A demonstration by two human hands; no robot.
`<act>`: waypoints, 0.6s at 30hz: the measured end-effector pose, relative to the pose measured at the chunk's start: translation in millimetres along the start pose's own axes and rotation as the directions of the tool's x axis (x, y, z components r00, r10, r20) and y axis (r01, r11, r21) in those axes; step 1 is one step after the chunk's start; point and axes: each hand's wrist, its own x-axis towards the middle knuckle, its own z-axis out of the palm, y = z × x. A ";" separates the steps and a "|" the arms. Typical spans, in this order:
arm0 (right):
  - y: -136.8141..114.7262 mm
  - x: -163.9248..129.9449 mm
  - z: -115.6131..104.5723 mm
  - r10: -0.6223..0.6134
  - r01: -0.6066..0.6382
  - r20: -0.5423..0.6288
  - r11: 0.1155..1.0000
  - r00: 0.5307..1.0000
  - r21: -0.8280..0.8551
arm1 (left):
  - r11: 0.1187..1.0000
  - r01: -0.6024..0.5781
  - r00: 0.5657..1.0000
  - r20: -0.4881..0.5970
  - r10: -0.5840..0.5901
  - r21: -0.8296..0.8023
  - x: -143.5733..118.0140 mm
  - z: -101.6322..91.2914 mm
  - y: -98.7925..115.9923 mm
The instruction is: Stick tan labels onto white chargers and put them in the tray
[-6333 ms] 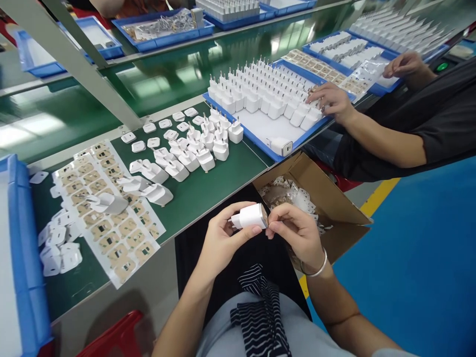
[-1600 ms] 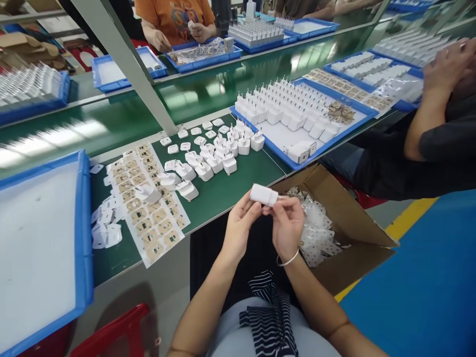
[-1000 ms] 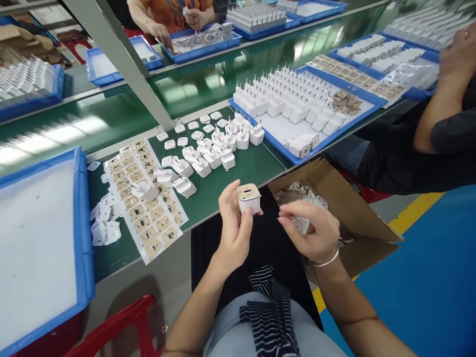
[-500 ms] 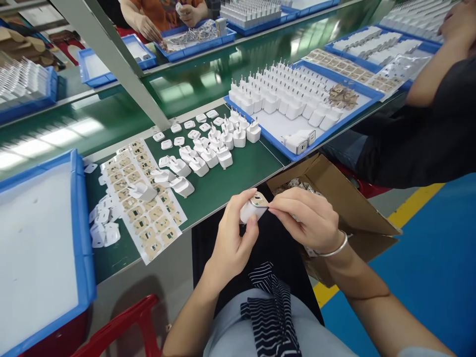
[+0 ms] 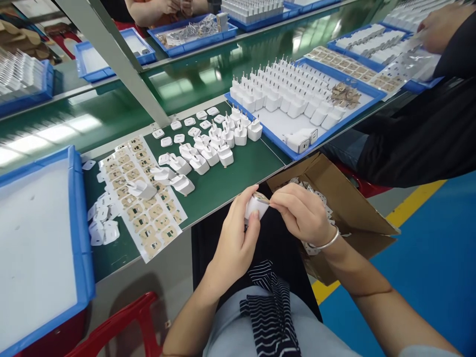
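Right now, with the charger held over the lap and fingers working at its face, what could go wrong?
1. The white charger is held clear of the green bench by the left hand alone; a slip would likely drop it onto the lap or floor.
2. The right hand pinches at the charger's port face; the film there might go on crooked or creased.
3. The open cardboard box sits right beside that hand, so a dropped charger might land among the scraps.
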 end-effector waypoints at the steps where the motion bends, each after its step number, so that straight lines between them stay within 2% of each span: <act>1: 0.1 0.1 -0.1 0.027 -0.027 0.008 0.999 1.000 0.035 | 0.999 0.022 1.000 0.007 -0.022 -0.032 -0.2 0.2 -0.7; 6: -1.6 3.3 -6.9 0.212 -0.237 0.116 0.930 0.970 0.280 | 0.994 0.044 0.997 0.069 -0.037 -0.096 -1.0 -3.0 -3.5; 11: 0.5 12.7 -17.4 0.360 -0.482 0.331 0.748 0.872 0.457 | 0.992 0.028 0.994 0.109 -0.014 -0.124 0.1 -8.8 -2.5; 14: 3.5 16.2 -19.7 0.378 -0.551 0.406 0.649 0.832 0.524 | 0.985 0.027 0.991 0.131 -0.004 -0.170 0.4 -10.1 -2.9; 18: 4.0 15.1 -20.5 0.397 -0.592 0.441 0.593 0.805 0.545 | 0.981 0.025 0.988 0.156 0.006 -0.191 0.0 -9.8 -5.0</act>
